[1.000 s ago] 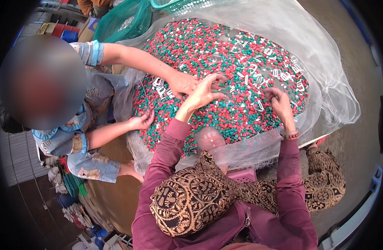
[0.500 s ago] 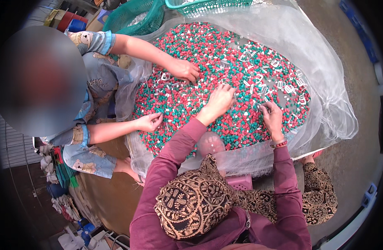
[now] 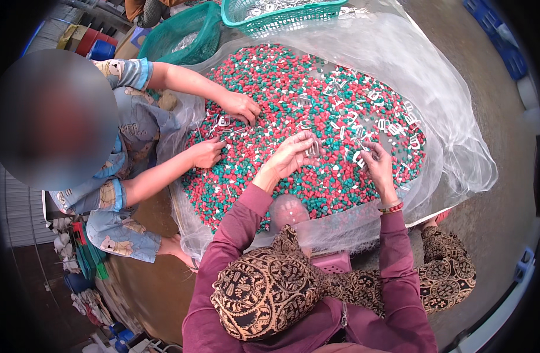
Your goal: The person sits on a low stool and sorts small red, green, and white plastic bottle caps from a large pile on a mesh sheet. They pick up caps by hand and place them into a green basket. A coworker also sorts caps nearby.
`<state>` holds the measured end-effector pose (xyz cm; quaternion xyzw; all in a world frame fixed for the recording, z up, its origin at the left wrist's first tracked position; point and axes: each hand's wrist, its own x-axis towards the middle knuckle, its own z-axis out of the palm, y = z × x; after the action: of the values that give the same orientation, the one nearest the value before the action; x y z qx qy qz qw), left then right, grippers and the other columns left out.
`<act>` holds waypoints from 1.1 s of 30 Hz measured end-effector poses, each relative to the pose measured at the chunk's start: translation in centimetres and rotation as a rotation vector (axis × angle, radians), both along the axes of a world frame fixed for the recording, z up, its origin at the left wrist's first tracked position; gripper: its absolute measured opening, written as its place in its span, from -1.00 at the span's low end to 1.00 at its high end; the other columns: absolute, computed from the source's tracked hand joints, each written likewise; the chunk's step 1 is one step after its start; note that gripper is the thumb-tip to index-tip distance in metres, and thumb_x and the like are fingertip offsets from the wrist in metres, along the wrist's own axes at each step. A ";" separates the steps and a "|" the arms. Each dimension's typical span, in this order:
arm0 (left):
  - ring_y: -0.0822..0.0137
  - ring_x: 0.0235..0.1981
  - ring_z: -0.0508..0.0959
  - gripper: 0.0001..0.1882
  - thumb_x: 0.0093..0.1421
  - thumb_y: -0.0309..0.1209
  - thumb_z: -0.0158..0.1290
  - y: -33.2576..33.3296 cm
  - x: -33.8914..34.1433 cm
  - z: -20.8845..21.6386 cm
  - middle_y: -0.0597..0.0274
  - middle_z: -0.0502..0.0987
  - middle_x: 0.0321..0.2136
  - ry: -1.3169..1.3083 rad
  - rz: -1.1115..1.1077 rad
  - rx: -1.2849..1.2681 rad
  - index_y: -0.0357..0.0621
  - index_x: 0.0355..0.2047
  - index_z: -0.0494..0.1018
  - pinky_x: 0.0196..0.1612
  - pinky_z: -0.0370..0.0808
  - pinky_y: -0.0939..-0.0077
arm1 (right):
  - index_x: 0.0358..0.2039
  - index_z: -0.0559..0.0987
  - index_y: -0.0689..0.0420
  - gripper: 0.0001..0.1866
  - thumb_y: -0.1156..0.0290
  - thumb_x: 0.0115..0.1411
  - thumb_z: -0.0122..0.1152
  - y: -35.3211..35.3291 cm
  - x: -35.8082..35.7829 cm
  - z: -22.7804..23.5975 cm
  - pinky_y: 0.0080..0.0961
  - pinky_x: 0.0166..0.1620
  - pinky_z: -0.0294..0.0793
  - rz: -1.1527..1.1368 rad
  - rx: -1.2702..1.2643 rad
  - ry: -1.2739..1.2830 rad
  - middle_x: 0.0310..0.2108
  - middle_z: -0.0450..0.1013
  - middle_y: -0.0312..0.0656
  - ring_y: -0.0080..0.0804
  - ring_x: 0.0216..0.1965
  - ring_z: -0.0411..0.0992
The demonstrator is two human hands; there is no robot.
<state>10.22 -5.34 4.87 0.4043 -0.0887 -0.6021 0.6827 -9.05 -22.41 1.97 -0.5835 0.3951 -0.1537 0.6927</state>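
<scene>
A wide heap of small red, green and white pebble-like pieces (image 3: 270, 112) lies on a sheer white mesh cloth (image 3: 452, 112). Over its middle, my left hand (image 3: 286, 156) is closed on small silvery pronged pieces (image 3: 312, 148), which stick out past the fingertips. To its right, my right hand (image 3: 378, 167) hovers low above the heap with thumb and fingers pinched. Whatever lies between those fingertips is too small to make out. Pale frame-shaped pieces (image 3: 394, 128) like buckles are scattered beyond my right hand, among the pebbles.
At the left, a co-worker's two hands (image 3: 240, 108) pick at the heap. Two green plastic baskets (image 3: 284, 22) with silvery pieces inside stand at the far edge. A pink stool (image 3: 333, 263) is near me, and blue crates (image 3: 499, 38) stand at the far right.
My left hand has lifted and turned, now showing the silvery pieces in its fingers. My right hand stays near the same patch. The co-worker's nearer hand has moved farther away from me.
</scene>
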 end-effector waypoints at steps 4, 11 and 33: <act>0.39 -0.41 0.47 -0.79 0.27 -0.26 -0.08 -0.3 0.2 0.9 0.26 0.43 -0.39 0.249 0.032 -0.001 -0.13 -0.24 0.35 -0.54 0.38 0.66 | -0.35 0.50 0.18 -0.79 0.28 0.21 0.11 -1.7 0.2 0.0 -0.75 -0.70 0.14 -0.046 0.332 -0.230 -0.60 0.36 -0.38 -0.66 -0.68 0.29; 0.66 -0.64 0.14 -0.72 0.18 -0.24 0.05 0.6 -0.6 2.1 0.52 0.16 -0.58 -0.276 -0.098 0.062 -0.09 -0.18 0.31 -0.64 0.08 0.76 | -0.49 0.38 -0.01 -0.73 0.12 0.14 0.20 -4.1 1.8 -0.9 -0.75 -0.65 0.10 -0.074 0.546 -0.174 -0.66 0.18 -0.46 -0.69 -0.67 0.19; -0.03 -0.22 0.47 -0.30 -0.01 -0.27 0.21 -2.6 5.0 -5.9 -0.03 0.30 -0.15 -1.696 -0.218 0.611 0.07 0.15 0.19 -0.17 0.45 0.13 | -0.15 0.31 0.14 -0.70 0.54 0.07 0.06 -2.3 3.9 5.0 -0.71 -0.62 0.39 -0.021 0.508 -0.428 -0.31 0.39 -0.19 -0.45 -0.47 0.44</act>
<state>15.24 -7.97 -1.08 0.8647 -0.4359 -0.1612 0.1906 -5.16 -24.69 6.95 -0.3423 0.2724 -0.1766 0.8817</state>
